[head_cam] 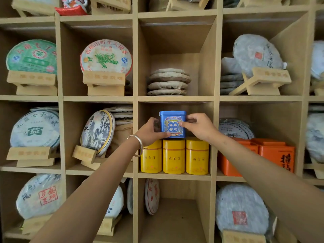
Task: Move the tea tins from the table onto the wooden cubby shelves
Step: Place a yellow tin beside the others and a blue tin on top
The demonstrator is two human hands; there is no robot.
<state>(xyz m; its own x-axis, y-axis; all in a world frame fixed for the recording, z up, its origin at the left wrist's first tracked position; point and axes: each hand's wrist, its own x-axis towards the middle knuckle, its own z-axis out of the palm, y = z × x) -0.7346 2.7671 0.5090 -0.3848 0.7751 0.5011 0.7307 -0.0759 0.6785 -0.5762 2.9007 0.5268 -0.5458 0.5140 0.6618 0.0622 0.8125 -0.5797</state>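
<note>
A blue square tea tin (172,124) sits on top of three yellow tea tins (174,156) that stand in a row in the middle cubby of the wooden shelves (135,99). My left hand (149,131) grips the blue tin's left side and lower edge. My right hand (199,126) grips its right side, fingers on the front face. A silver bangle (138,144) is on my left wrist. Both forearms reach up from below.
Orange tins (273,155) fill the cubby to the right. Round wrapped tea cakes on wooden stands (105,79) occupy most other cubbies. A stack of tea cakes (169,82) lies in the cubby above. The cubby below the yellow tins holds one leaning cake (151,196).
</note>
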